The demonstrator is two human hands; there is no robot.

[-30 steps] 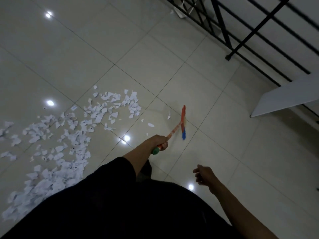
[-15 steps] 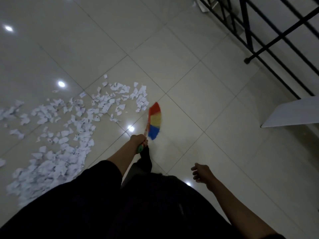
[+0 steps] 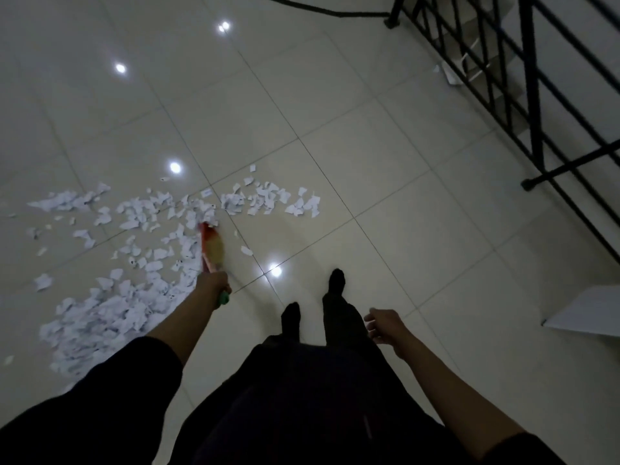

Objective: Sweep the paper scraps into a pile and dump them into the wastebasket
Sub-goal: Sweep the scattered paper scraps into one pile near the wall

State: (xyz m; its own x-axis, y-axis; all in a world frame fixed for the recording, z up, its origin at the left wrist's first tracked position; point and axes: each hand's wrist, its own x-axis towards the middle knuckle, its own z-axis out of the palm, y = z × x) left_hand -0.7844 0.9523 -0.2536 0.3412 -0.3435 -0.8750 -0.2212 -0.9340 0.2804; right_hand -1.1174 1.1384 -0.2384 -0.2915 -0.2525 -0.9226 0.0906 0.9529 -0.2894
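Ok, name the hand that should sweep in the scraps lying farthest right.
Left. The left hand already grips the multicoloured hand broom beside the white paper scraps; the right hand hangs loosely curled, holding nothing.

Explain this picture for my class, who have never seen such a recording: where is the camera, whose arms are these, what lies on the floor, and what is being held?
There is no machine here. The camera sits on a person's head and looks forward and down, so you see their own two arms, dark trousers and feet from above.

The left hand grips the handle of a small broom with red and yellow bristles; the bristles meet the edge of the litter. The right hand holds nothing, its fingers loosely curled.

On the glossy tiled floor lie many white paper scraps, thickest near the left arm and thinning into a loose band further away. A black railing stands at the upper right, and a white board juts in at the right edge. No wastebasket is in view.
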